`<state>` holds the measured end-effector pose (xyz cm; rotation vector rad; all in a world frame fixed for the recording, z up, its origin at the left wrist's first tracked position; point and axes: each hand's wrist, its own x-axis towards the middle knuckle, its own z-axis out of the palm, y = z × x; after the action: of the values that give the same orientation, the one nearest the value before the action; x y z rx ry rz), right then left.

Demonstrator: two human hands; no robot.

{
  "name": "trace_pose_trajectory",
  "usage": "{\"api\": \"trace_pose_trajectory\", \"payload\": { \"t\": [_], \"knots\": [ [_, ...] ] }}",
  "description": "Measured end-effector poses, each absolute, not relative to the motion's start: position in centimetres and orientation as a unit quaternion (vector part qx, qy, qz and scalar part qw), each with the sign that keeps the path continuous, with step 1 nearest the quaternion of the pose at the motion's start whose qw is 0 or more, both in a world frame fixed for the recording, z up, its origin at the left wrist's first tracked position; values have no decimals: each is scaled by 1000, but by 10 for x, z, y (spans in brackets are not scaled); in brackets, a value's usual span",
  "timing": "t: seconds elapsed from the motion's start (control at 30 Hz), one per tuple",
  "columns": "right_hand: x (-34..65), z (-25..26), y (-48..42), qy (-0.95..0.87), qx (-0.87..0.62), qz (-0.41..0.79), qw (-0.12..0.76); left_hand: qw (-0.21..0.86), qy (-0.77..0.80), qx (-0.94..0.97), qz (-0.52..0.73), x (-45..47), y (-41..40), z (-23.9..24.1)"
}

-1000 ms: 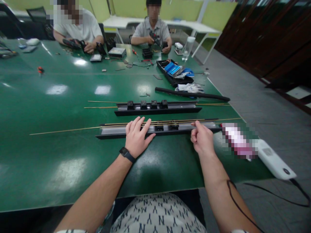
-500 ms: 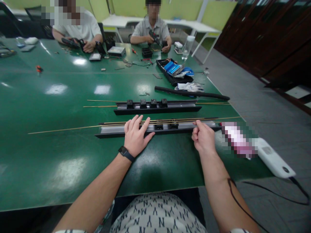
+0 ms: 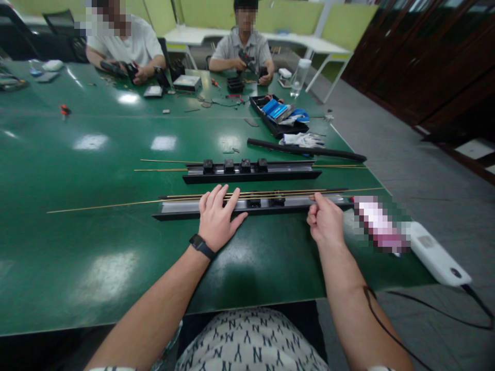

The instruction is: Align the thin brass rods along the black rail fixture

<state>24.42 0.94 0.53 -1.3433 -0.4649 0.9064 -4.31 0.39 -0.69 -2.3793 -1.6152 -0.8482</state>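
My left hand (image 3: 219, 212) lies with its fingers spread over a long black channel rail (image 3: 178, 207) and the thin brass rods (image 3: 247, 195) running along it. My right hand (image 3: 326, 219) is closed in a pinch at the rail's right part, its fingertips on the end of one brass rod. Two small black blocks (image 3: 277, 198) sit in the channel between the hands. Whatever lies beneath my left palm is hidden. Farther back, a second black rail (image 3: 251, 176) holds several black blocks (image 3: 245, 165), with brass rods sticking out at both ends.
A pink-edged, blurred-out object (image 3: 379, 224) and a white device (image 3: 439, 252) with a black cable lie to the right. Behind the rails are a black tube (image 3: 305, 148), white gloves (image 3: 303, 139) and a black tray (image 3: 276, 123). Two people work with power tools across the green table (image 3: 108, 268).
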Motion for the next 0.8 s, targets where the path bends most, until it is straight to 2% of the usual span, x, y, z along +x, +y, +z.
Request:
{"api": "trace_pose_trajectory", "payload": {
  "t": [0.57, 0.8],
  "knots": [
    [238, 8, 5, -240, -588, 435, 638, 58, -539, -791, -284, -42, 3, -7],
    [243, 9, 8, -188, -599, 404, 666, 65, -538, -792, -283, -43, 4, -9]
  ]
}}
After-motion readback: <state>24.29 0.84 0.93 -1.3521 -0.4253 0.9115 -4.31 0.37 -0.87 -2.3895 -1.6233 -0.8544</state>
